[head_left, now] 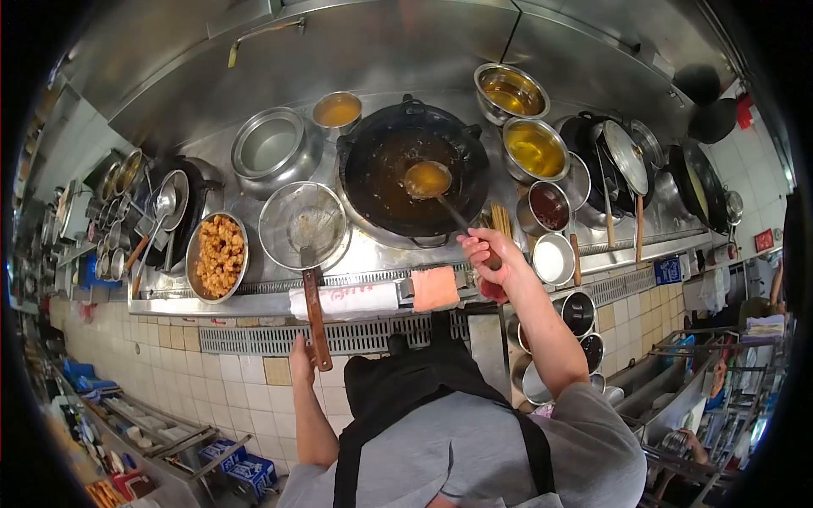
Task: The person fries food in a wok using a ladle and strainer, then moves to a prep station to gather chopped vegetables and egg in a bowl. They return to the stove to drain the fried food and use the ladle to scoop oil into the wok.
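My right hand (493, 256) is closed around the handle of a ladle (428, 179). The ladle's bowl, filled with amber liquid, is over a black wok (470, 190) that holds brownish oil or broth. My left hand (301, 361) hangs low, loosely open, beside the wooden handle of a strainer (302, 222). That strainer lies on the steel counter to the left of the wok, its handle sticking out past the front edge. Farther left, a metal bowl (240, 279) holds golden-brown fried pieces.
A big pot (269, 144) and a smaller pot of orange liquid (337, 110) stand behind the strainer. Right of the wok are pots of yellow oil (535, 148), a pot of dark red sauce (549, 207) and a white-filled pot (555, 259). An orange cloth (434, 288) drapes the counter edge.
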### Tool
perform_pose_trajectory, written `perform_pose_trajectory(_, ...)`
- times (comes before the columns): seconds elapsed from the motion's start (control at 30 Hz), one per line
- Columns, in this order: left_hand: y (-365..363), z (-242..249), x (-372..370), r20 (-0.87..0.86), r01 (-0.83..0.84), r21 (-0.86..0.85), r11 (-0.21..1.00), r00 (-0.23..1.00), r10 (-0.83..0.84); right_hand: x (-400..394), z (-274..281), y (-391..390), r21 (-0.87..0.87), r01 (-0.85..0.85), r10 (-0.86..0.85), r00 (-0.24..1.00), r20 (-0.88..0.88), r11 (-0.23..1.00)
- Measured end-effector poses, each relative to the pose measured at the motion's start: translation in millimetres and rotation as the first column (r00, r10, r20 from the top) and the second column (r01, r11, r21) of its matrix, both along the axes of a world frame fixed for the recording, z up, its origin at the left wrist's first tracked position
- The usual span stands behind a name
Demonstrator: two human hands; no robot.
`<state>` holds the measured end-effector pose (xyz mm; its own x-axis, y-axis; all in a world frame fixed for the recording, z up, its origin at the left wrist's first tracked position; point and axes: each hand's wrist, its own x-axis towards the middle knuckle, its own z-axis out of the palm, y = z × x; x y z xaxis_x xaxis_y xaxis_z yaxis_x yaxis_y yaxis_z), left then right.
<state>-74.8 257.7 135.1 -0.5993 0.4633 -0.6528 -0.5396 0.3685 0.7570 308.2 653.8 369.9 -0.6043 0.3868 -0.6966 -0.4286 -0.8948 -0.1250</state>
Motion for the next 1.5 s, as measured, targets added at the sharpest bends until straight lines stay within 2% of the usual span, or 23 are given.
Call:
perform_pose_trajectory(0.07,-38.4,-50.1,-0.1,0.014,-0.059,-0.099,0.993,0.998,0.060,5.7,13.2,10.8,-0.052,0.003,-0.005,0.998,-0.056,0.999)
perform_pose_trajectory(0.13,-93.9,-105.2,2.5,0.102,0.070,-0.164,0.984,0.993,-0.053,15.2,19.5,25.2,-0.094,-0.009,-0.001,0.993,-0.114,0.996)
perform_pose_trajectory(0.17,-107.9,-103.2,28.6,0.098,-0.040,-0.328,0.944,0.992,0.076,19.5,23.1,33.2,-0.096,-0.018,0.005,0.991,-0.137,0.995)
perform_pose_trajectory(0.2,-144.8,-150.1,33.9,0.069,0.028,-0.476,0.879,0.998,0.006,24.1,26.5,40.8,-0.098,-0.026,0.010,0.987,-0.161,0.995)
perform_pose_trajectory(0.23,-161.9,-129.6,52.8,0.219,0.189,-0.468,0.863,0.971,-0.094,28.6,30.4,49.3,-0.099,-0.032,0.013,0.983,-0.183,0.995)
perform_pose_trajectory(0.27,-171.8,-117.1,70.3,0.125,0.500,-0.562,0.659,0.838,-0.531,32.9,35.8,58.6,-0.110,-0.023,0.000,0.979,-0.204,0.994)
perform_pose_trajectory(0.3,-173.9,-105.0,88.8,0.046,0.608,-0.605,0.514,0.671,-0.740,37.2,41.8,68.7,-0.122,-0.014,-0.014,0.975,-0.224,0.992)
perform_pose_trajectory(0.37,-168.3,-87.7,121.9,-0.009,0.633,-0.610,0.477,0.597,-0.803,46.7,51.4,91.4,-0.123,-0.006,-0.026,0.964,-0.264,0.992)
perform_pose_trajectory(0.53,-126.5,-55.1,173.6,-0.020,0.560,-0.571,0.600,0.721,-0.692,74.2,82.3,155.7,-0.076,0.024,-0.052,0.917,-0.395,0.997)
perform_pose_trajectory(0.67,-87.9,-19.4,191.2,0.058,0.391,-0.544,0.743,0.900,-0.432,101.8,83.8,218.6,0.041,0.071,-0.046,0.903,-0.427,0.997)
perform_pose_trajectory(0.8,-53.7,19.7,198.9,0.112,0.137,-0.529,0.837,0.989,-0.091,119.3,81.2,277.5,0.180,0.151,-0.103,0.962,-0.254,0.972)
perform_pose_trajectory(0.9,-47.9,28.7,198.1,0.105,0.022,-0.463,0.886,0.994,0.030,129.3,25.3,339.4,0.482,0.005,-0.041,0.997,0.065,0.876)
perform_pose_trajectory(0.97,-54.0,24.8,200.3,0.116,0.032,-0.465,0.884,0.993,0.024,122.6,17.9,353.6,0.592,-0.399,-0.070,0.787,0.613,0.700)
perform_pose_trajectory(1.03,-59.7,25.6,204.5,0.120,0.062,-0.483,0.873,0.993,-0.004,126.1,-12.2,380.9,0.400,-0.770,-0.169,0.366,0.915,0.498)
perform_pose_trajectory(1.1,-65.2,26.9,211.0,0.122,0.109,-0.515,0.850,0.991,-0.053,137.8,-49.5,371.8,0.287,-0.925,-0.620,0.076,0.781,0.248)
perform_pose_trajectory(1.13,-79.0,10.3,208.6,0.068,0.249,-0.503,0.828,0.966,-0.249,142.5,-58.7,359.9,0.166,-0.973,-0.804,-0.028,0.595,0.157)
perform_pose_trajectory(1.17,-107.6,-23.2,205.4,-0.088,0.455,-0.514,0.727,0.815,-0.573,132.2,-46.8,341.3,0.173,-0.939,-0.739,-0.112,0.665,0.298)
perform_pose_trajectory(1.23,-164.6,-75.3,207.8,-0.442,0.544,-0.709,0.450,0.155,-0.884,118.7,-43.7,300.5,0.285,-0.931,-0.790,-0.006,0.613,0.228)
perform_pose_trajectory(1.27,-162.9,-73.4,210.7,-0.392,0.562,-0.713,0.420,0.177,-0.903,109.9,-41.0,278.3,0.337,-0.922,-0.810,0.048,0.584,0.188)
perform_pose_trajectory(1.3,-159.8,-70.0,213.9,-0.340,0.580,-0.716,0.389,0.197,-0.920,94.5,-19.8,250.0,0.580,-0.747,-0.594,0.316,0.740,0.324)
perform_pose_trajectory(1.33,-158.4,-67.0,214.8,-0.290,0.600,-0.715,0.359,0.213,-0.933,79.9,3.0,221.8,0.686,-0.506,-0.355,0.603,0.715,0.522)
perform_pose_trajectory(1.4,-163.7,-65.5,208.2,-0.310,0.624,-0.678,0.388,0.236,-0.921,65.9,14.0,176.4,0.709,-0.062,-0.208,0.935,0.288,0.702)
perform_pose_trajectory(1.5,-145.7,-53.7,179.9,-0.253,0.631,-0.712,0.308,0.179,-0.951,61.4,17.5,136.0,0.516,-0.097,0.018,0.988,0.156,0.851)
